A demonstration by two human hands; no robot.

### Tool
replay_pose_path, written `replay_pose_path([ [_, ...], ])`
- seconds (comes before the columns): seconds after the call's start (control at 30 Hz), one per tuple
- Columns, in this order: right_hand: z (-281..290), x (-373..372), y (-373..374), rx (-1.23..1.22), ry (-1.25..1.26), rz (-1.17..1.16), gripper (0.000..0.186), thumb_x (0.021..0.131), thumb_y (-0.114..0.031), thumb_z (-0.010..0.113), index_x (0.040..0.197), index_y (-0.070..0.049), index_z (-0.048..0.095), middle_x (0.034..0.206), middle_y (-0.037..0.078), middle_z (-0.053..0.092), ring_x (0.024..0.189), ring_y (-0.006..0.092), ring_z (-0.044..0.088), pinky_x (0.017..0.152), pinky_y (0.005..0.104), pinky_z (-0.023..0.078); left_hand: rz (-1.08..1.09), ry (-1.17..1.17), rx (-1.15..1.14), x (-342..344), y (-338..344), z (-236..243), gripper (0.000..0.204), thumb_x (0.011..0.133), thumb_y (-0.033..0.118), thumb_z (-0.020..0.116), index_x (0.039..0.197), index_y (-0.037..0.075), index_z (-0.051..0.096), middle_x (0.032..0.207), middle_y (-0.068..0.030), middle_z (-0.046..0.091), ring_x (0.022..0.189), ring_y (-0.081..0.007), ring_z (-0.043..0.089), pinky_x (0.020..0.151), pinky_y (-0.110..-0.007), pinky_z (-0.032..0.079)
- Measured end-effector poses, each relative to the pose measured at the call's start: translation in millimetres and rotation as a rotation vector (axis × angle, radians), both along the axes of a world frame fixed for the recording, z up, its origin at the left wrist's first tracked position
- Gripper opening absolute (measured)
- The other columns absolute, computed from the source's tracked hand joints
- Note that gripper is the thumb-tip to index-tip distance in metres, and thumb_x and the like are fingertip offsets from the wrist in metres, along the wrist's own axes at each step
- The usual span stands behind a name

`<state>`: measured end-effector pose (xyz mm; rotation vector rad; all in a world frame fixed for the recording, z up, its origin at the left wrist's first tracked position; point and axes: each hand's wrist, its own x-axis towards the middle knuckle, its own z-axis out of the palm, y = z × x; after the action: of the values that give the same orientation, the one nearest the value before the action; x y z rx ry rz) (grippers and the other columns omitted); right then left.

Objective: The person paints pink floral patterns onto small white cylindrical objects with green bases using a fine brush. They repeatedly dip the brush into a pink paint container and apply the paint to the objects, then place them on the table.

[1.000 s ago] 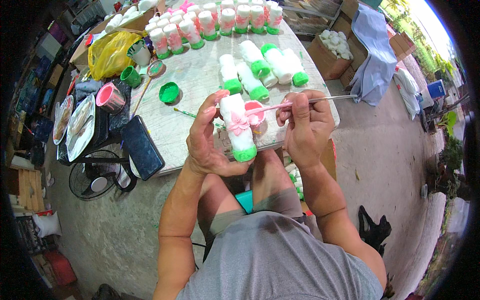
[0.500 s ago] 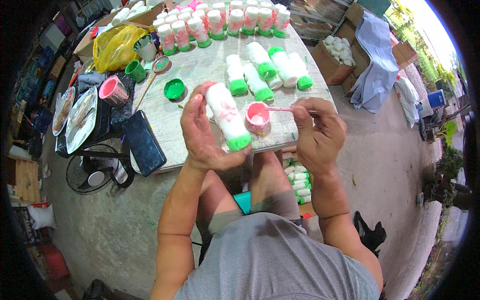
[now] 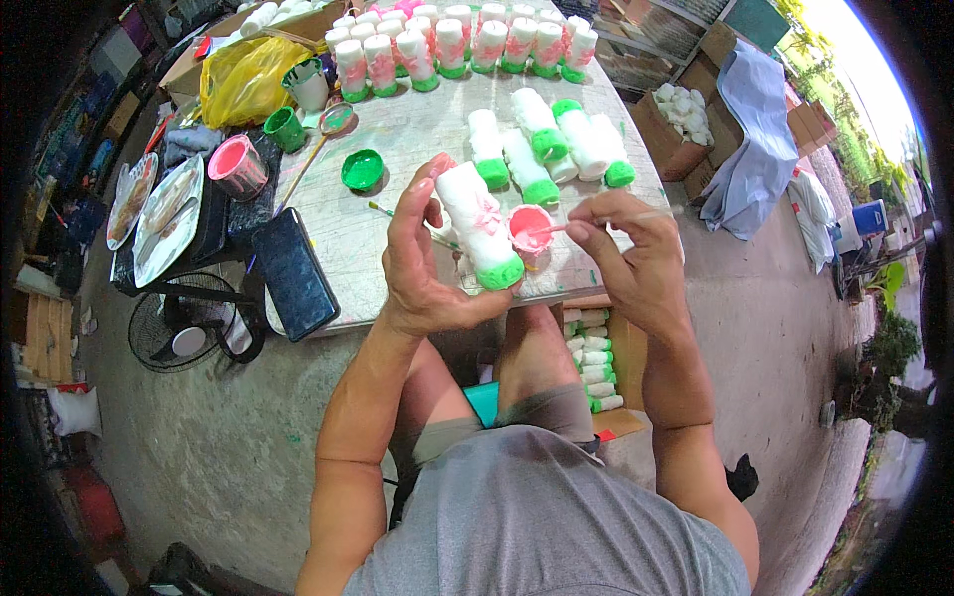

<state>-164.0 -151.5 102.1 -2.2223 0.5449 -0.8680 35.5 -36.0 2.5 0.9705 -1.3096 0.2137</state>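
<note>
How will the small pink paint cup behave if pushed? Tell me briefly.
The small pink paint cup would probably be light, as it looks small beside the right hand. A sharp nudge could tip it, since it stands loose on the table, and the pink paint would likely spill through its open top.

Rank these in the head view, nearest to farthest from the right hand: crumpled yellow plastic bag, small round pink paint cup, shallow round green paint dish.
From the right hand:
1. Small round pink paint cup: just to its left.
2. Shallow round green paint dish: well left, slightly farther up the view.
3. Crumpled yellow plastic bag: upper left, beyond the dish.
</note>
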Motion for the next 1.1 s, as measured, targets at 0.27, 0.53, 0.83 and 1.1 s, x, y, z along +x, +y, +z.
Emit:
replay_pose_path([
  [0.27,2,-32,-4,-0.153,-0.055,0.084,0.013,0.084,-0.003,0.077,0.096,0.000,0.073,0.089,0.009,0.072,0.084,0.0224,0.068,0.078,0.0325,0.052,0.050,-0.078,0.011,-1,1,7,0.120,0.052,0.020,0.094,0.154,0.006,0.031,0.147,-0.0295,0.050,0.129,-0.0352,0.056,0.092,-0.037,0.049],
  [0.53,-23,-30,-5,0.321,-0.376,-0.109,0.016,0.097,-0.014,0.073,0.100,0.002,0.071,0.087,0.003,0.070,0.085,0.0087,0.062,0.076,0.0254,0.050,0.053,-0.136,0.009,-4,1,10,0.116,0.055,0.019,0.094,0.153,0.006,0.032,0.146,-0.0300,0.050,0.128,-0.0358,0.056,0.087,-0.037,0.050],
  [0.83,-42,-26,1,0.353,-0.698,-0.113,0.016,0.102,-0.015,0.067,0.103,0.000,0.063,0.093,0.010,0.070,0.080,0.0126,0.062,0.075,0.0267,0.051,-0.033,-0.117,-0.050,-7,-3,9,0.125,0.057,0.015,0.096,0.156,0.012,0.020,0.148,-0.0283,0.046,0.119,-0.0283,0.060,0.077,-0.033,0.049],
  [1.1,-38,8,35,0.327,-0.758,0.023,0.021,0.103,-0.018,0.064,0.104,0.001,0.056,0.091,0.015,0.064,0.082,0.0198,0.059,0.073,0.0314,0.050,-0.056,-0.093,0.004,-8,-1,2,0.119,0.058,0.013,0.094,0.153,0.012,0.024,0.146,-0.0296,0.045,0.126,-0.0331,0.056,0.090,-0.038,0.051],
])
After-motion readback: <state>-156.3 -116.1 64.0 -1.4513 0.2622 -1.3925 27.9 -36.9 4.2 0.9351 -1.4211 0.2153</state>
